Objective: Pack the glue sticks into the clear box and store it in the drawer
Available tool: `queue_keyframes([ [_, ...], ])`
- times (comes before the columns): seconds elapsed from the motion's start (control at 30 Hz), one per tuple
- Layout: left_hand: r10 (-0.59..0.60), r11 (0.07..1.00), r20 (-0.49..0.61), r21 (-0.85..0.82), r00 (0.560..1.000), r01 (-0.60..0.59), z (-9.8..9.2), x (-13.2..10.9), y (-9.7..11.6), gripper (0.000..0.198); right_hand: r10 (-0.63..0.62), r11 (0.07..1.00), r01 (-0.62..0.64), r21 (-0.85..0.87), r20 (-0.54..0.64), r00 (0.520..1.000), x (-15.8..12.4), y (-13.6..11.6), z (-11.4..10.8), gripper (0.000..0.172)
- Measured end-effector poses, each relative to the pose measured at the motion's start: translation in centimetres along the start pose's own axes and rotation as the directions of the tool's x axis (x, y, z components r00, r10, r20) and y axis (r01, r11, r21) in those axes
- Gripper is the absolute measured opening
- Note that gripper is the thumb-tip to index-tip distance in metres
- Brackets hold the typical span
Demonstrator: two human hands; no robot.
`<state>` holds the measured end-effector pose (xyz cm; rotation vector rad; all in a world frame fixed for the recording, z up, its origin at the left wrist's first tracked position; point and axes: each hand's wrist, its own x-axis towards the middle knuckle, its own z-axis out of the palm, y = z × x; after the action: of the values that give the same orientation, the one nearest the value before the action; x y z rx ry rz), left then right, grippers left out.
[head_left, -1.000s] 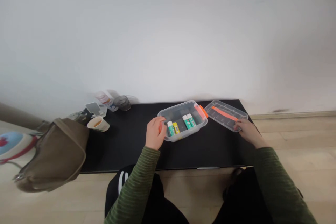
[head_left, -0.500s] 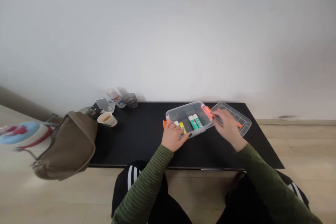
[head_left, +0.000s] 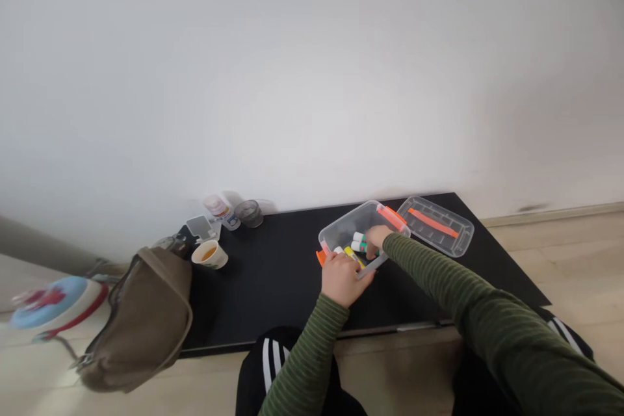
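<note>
A clear plastic box (head_left: 341,226) with orange side latches stands uncovered on the black table. My left hand (head_left: 342,278) grips its near left rim, thumb along the front wall. Inside the box, my right hand (head_left: 377,238) is closed around the green glue sticks (head_left: 359,242) with white caps; its fingertips are partly hidden. A yellow glue stick (head_left: 351,253) lies in the box beside my left fingers, with another white cap next to it. To the right of the box rests its clear lid (head_left: 441,226) with an orange handle.
On the table's left stand a paper cup of amber drink (head_left: 210,254), a white bottle (head_left: 221,211), a dark clear cup (head_left: 249,213) and a small white stand (head_left: 202,229). A brown bag (head_left: 146,318) hangs over the left edge. A wall rises behind.
My right hand has gone from the box's right latch into the box, onto the green glue sticks, which now lie turned. My left hand stays on the rim. The view has shifted slightly.
</note>
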<state>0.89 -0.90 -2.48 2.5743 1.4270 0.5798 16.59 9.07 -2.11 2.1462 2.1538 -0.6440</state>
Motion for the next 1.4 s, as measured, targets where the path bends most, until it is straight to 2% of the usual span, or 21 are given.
queue_keyframes([
  [0.1, -0.048, 0.999, 0.011, -0.024, 0.999, 0.048, -0.4, 0.2, -0.9, 0.035, -0.038, 0.999, 0.038, -0.026, 0.015, 0.999, -0.9, 0.2, -1.1, 0.037],
  [0.13, -0.065, 0.997, 0.017, -0.029, 0.998, 0.066, -0.6, 0.3, -1.3, 0.034, -0.061, 0.998, 0.06, -0.023, -0.027, 0.998, -1.6, 0.4, -1.6, 0.044],
  [0.2, -0.095, 0.995, 0.031, -0.03, 0.995, 0.096, -1.0, 0.4, -2.1, 0.031, -0.107, 0.993, 0.115, 0.022, -0.213, 0.971, -3.6, 1.2, -2.3, 0.053],
  [0.27, -0.114, 0.993, 0.038, -0.029, 0.993, 0.116, -1.5, 0.7, -2.9, 0.028, -0.132, 0.977, 0.19, 0.094, -0.433, 0.892, -6.1, 2.5, -2.8, 0.054],
  [0.33, -0.121, 0.991, 0.021, -0.048, 0.992, 0.122, -2.1, 0.8, -3.4, 0.025, -0.15, 0.956, 0.26, 0.133, -0.541, 0.827, -8.6, 4.1, -2.8, 0.051],
  [0.43, -0.088, 0.985, -0.09, -0.154, 0.992, 0.074, -3.1, 0.9, -2.6, 0.023, -0.229, 0.947, 0.309, 0.086, -0.493, 0.839, -11.4, 6.3, -1.7, 0.044],
  [0.5, -0.066, 0.965, -0.196, -0.262, 0.978, 0.013, -3.2, 0.7, -0.8, 0.027, -0.286, 0.941, 0.335, 0.035, -0.445, 0.849, -12.3, 7.5, -0.3, 0.041],
  [0.57, -0.046, 0.935, -0.231, -0.353, 0.972, -0.039, -2.4, 0.4, 1.6, 0.035, -0.317, 0.935, 0.354, 0.01, -0.424, 0.848, -12.7, 8.3, 1.2, 0.039],
  [0.63, 0.01, 0.934, -0.138, -0.351, 0.99, -0.059, -0.9, 0.1, 4.0, 0.039, -0.327, 0.931, 0.365, 0.011, -0.419, 0.847, -12.9, 8.8, 2.7, 0.036],
  [0.67, 0.001, 0.945, -0.065, -0.325, 0.998, -0.022, 0.0, 0.0, 4.9, 0.04, -0.327, 0.93, 0.367, 0.017, -0.418, 0.848, -12.9, 8.9, 3.4, 0.035],
  [0.73, -0.056, 0.965, 0.076, -0.251, 0.995, 0.074, 1.8, 0.0, 6.0, 0.041, -0.324, 0.93, 0.366, 0.03, -0.405, 0.855, -13.0, 9.0, 4.5, 0.032],
  [0.8, -0.12, 0.976, 0.156, -0.164, 0.98, 0.146, 3.0, 0.2, 6.3, 0.038, -0.32, 0.932, 0.36, 0.038, -0.383, 0.867, -13.0, 9.0, 5.4, 0.029],
  [0.93, -0.179, 0.979, 0.148, -0.07, 0.973, 0.191, 3.7, 0.7, 6.3, 0.035, -0.276, 0.948, 0.315, 0.049, -0.367, 0.888, -12.7, 9.2, 6.5, 0.03],
  [1.0, -0.238, 0.964, 0.085, -0.101, 0.968, 0.246, 3.4, 0.7, 6.3, 0.034, -0.218, 0.966, 0.254, 0.051, -0.372, 0.902, -12.2, 10.0, 6.7, 0.03],
  [1.07, -0.29, 0.945, -0.005, -0.156, 0.957, 0.286, 3.1, 0.6, 6.2, 0.034, -0.094, 0.989, 0.128, 0.08, -0.337, 0.937, -11.7, 11.2, 6.7, 0.03],
  [1.13, -0.262, 0.955, -0.017, -0.146, 0.965, 0.257, 3.2, 0.6, 6.1, 0.035, 0.088, 0.99, -0.057, 0.13, -0.249, 0.964, -11.1, 12.6, 6.5, 0.031],
  [1.2, -0.173, 0.984, 0.1, -0.029, 0.98, 0.177, 4.1, 0.8, 6.2, 0.035, 0.217, 0.968, -0.189, 0.162, -0.179, 0.96, -10.7, 13.7, 6.4, 0.034],
  [1.3, -0.079, 0.988, 0.287, 0.147, 0.955, 0.037, 6.6, 2.1, 6.5, 0.04, 0.247, 0.962, -0.214, 0.167, -0.214, 0.945, -10.3, 14.2, 6.4, 0.038],
  [1.4, -0.04, 0.982, 0.351, 0.184, 0.936, -0.027, 9.1, 3.5, 6.6, 0.042, 0.242, 0.967, -0.211, 0.146, -0.245, 0.939, -10.0, 13.8, 6.7, 0.039],
])
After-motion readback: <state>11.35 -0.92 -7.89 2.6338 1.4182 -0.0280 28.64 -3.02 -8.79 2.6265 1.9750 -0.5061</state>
